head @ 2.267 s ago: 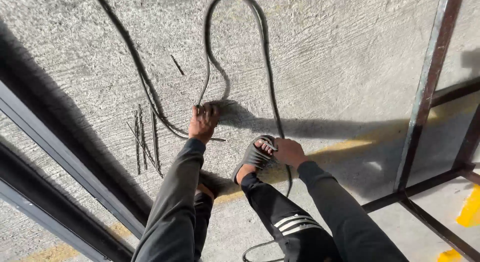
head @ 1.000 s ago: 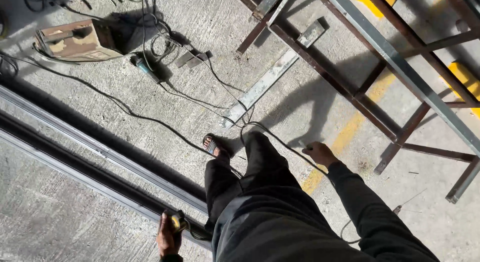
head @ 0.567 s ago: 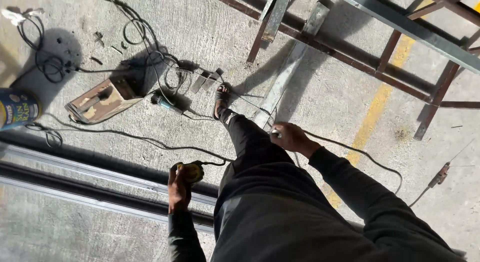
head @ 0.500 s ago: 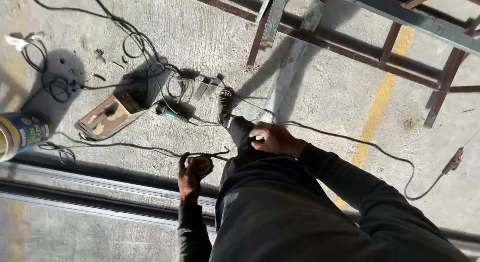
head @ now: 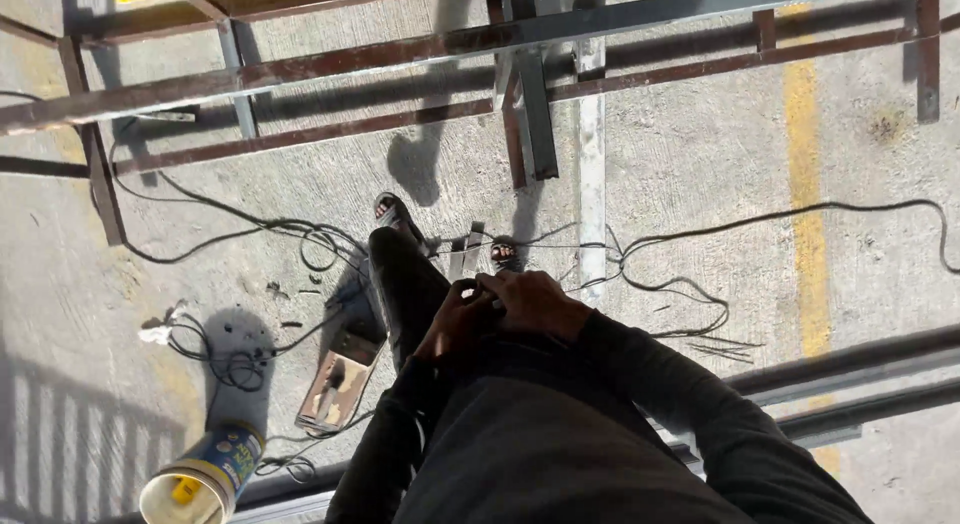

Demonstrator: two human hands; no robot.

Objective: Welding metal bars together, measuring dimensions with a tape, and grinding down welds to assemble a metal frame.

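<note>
Two hands meet at the person's waist: left hand (head: pixel 455 324) and right hand (head: pixel 530 302), touching each other over dark trousers. Fingers of both are curled inward, but whether they grip anything cannot be told; whatever sits between them is hidden. Nearest item: black cable (head: pixel 690 284), lying in loose loops on the concrete floor (head: pixel 700 154) beside the sandalled feet, apart from both hands. Judged light, limp and easily tangled; best taken mid-run, not by a loop. Also present: rusty steel frame (head: pixel 400 54), small wooden box (head: pixel 338 379), open tin (head: pixel 205 474), yellow floor stripe (head: pixel 805 184).
</note>
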